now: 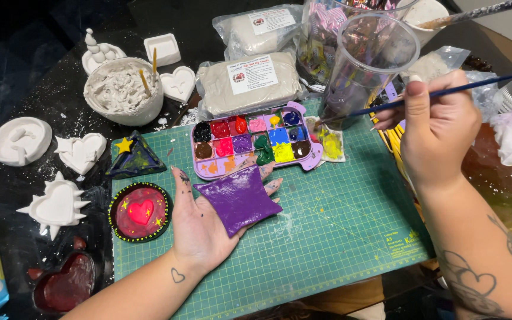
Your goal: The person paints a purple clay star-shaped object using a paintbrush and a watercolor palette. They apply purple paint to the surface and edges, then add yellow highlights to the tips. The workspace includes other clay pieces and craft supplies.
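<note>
— Where was the camera placed?
— One head-worn view, close above the green cutting mat [339, 225], faced steeply down and forward toward twelve o'clock.
— Any shared coverage?
— None; a single view.

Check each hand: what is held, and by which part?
The left hand carries a purple tile flat on its open palm and fingers, supported from underneath. The right hand pinches a paintbrush mid-handle, bristles in the clear cup.
</note>
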